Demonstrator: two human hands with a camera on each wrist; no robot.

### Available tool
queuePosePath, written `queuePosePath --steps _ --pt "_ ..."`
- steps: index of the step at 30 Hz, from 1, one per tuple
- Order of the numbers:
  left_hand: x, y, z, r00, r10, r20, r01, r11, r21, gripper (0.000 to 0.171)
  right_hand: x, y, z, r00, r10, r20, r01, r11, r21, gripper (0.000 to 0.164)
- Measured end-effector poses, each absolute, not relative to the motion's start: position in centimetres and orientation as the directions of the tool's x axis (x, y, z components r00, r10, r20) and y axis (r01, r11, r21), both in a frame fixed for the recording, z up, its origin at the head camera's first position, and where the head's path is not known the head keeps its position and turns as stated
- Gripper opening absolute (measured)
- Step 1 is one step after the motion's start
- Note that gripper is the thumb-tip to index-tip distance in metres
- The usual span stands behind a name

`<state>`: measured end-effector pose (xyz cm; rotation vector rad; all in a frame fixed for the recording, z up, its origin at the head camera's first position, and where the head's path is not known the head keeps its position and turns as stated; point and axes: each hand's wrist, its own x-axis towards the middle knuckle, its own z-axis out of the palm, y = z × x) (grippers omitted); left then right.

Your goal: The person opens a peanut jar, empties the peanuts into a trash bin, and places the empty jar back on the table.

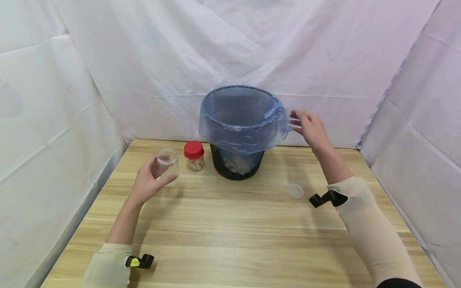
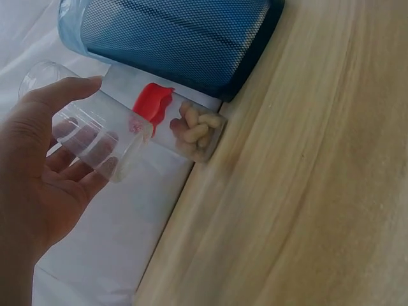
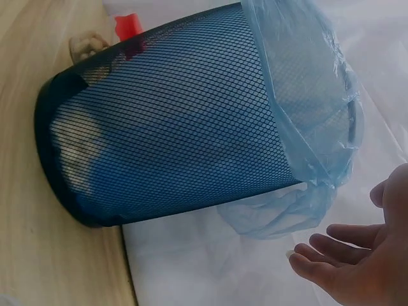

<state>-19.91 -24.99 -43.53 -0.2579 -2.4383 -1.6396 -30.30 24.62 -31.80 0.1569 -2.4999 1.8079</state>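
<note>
In the head view my left hand (image 1: 149,180) grips an open clear plastic jar (image 1: 168,164), thumb on one side and fingers on the other. The left wrist view shows this jar (image 2: 95,127) with nothing visible inside. Just to the right stands a second jar with a red lid (image 1: 194,150), and pale peanut-shaped pieces (image 2: 196,127) lie in it. My right hand (image 1: 309,128) is beside the rim of a black mesh bin (image 1: 235,176) lined with a blue plastic bag (image 1: 241,138). Its fingers are loosely extended and hold nothing; they look apart from the bag (image 3: 280,210).
A round translucent lid (image 1: 295,191) lies on the wooden table (image 1: 223,232), in front of the right hand. Pale contents show low in the bin through the mesh (image 3: 80,150). White cloth (image 1: 162,52) hangs behind the table and on both sides.
</note>
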Motion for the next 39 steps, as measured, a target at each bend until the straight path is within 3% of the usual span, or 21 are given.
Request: queuePosePath --steps 9,26,39 --pt "-19.4 -25.7 -44.7 -0.968 0.036 0.25 0.245 0.373 0.895 0.064 -27.7 25.9 -34.8 -0.987 -0.065 0.15 -0.162 0.276 -0.947 0.065" --pt "-18.7 -26.4 -45.5 -0.982 0.0 0.189 0.171 0.426 0.888 0.064 -23.5 28.6 -40.0 -0.933 -0.019 0.36 -0.291 0.627 -0.722 0.045" --pt "-19.3 -27.6 -46.6 -0.986 0.01 0.165 0.151 0.463 0.873 0.067 -23.5 29.8 -42.7 -0.844 -0.02 0.536 -0.385 0.717 -0.581 0.033"
